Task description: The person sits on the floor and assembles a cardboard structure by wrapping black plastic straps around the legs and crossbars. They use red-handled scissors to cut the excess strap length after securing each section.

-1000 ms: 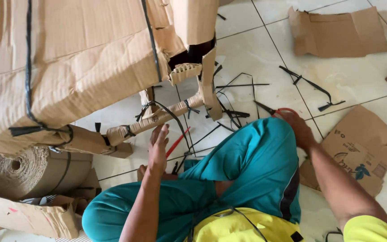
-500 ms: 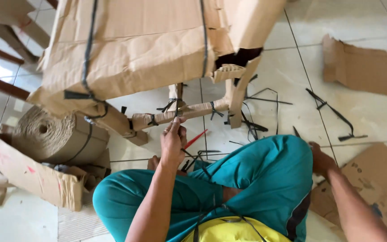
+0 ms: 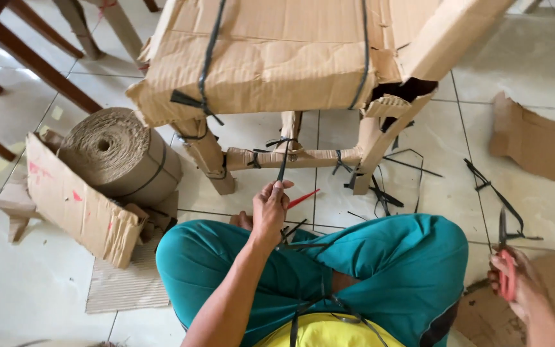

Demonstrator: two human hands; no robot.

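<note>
**Strap pinched under the wrapped chair**

While sitting cross-legged on the tiles, I am pinching a black strap (image 3: 282, 168) in my left hand (image 3: 270, 209), fingers clamped on its lower end. It is running nearly upright, rising to the cardboard-wrapped rung (image 3: 293, 157) of the wrapped chair (image 3: 277, 58). My right hand (image 3: 515, 283) is gripping scissors (image 3: 503, 257) pointing up, well apart. Cut black strips (image 3: 387, 193) are littering the floor; a corrugated roll (image 3: 120, 154) is lying left.
</note>
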